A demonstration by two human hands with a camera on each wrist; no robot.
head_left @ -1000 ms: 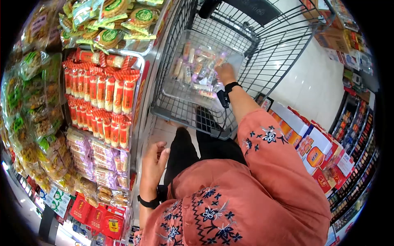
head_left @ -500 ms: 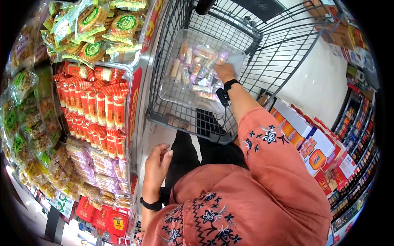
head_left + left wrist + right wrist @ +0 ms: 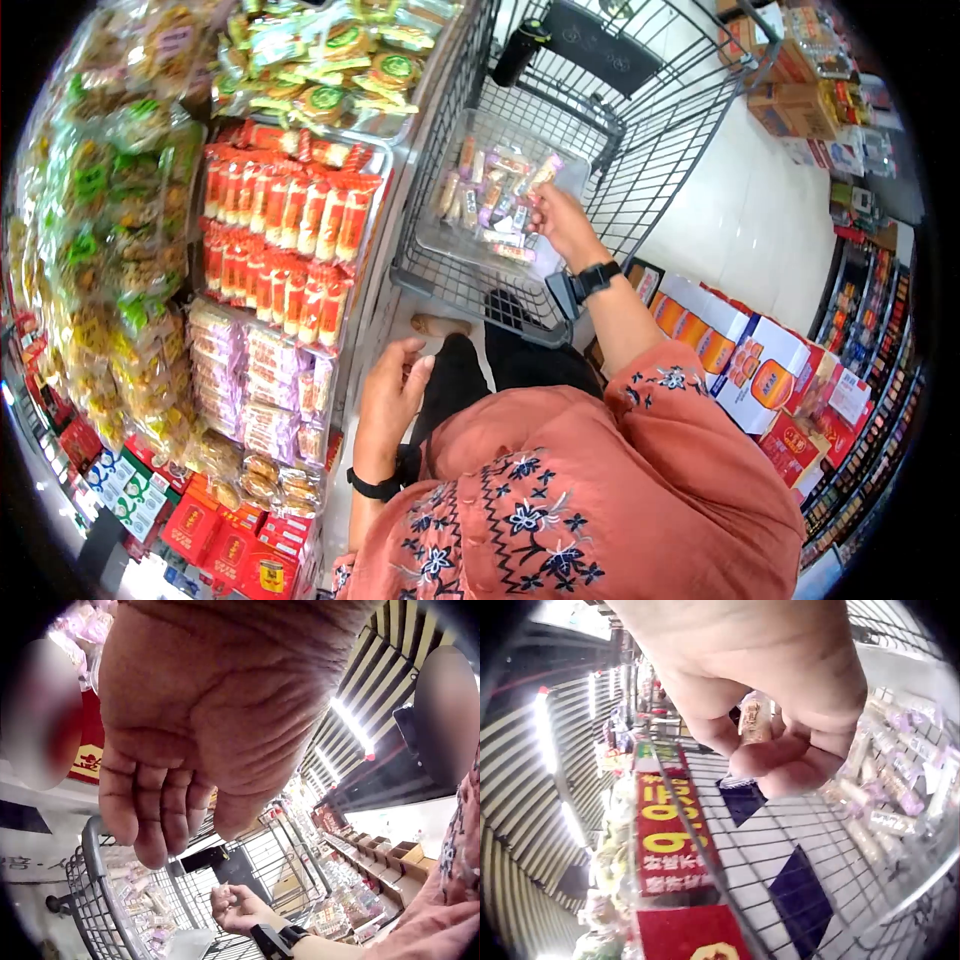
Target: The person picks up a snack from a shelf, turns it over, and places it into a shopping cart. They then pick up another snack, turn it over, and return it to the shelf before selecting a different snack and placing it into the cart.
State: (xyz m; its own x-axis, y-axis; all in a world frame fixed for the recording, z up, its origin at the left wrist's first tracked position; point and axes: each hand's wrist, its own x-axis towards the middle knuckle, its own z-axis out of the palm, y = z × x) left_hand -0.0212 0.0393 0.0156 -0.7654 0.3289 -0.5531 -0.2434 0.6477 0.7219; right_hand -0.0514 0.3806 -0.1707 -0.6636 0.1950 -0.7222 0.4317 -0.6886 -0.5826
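Note:
My right hand (image 3: 565, 222) is over the near right part of a clear plastic bin (image 3: 436, 238) standing in a shopping cart. Its curled fingers and thumb grip a wrapped snack stick (image 3: 754, 724) with dark print on clear film. Several more wrapped snack sticks (image 3: 892, 821), some with purple ends, lie loosely inside the bin. My left hand (image 3: 392, 390) hangs in front of my body beside the shelf, holding nothing. In the left wrist view its palm (image 3: 217, 712) shows, with the fingers loosely bent.
Close on the left, a display shelf holds red-wrapped sticks (image 3: 290, 205), purple-wrapped packs (image 3: 270, 385) and bagged biscuits (image 3: 345, 60). The grey wire cart (image 3: 480, 292) stands in front of me, with a black bottle (image 3: 518, 55) at its far end. Boxes (image 3: 765, 370) are stacked on the right.
My right hand has drawn up and back from among the sticks, its wrist turned, and a stick shows in its fingers. The left hand stays at my side. The head view has shifted.

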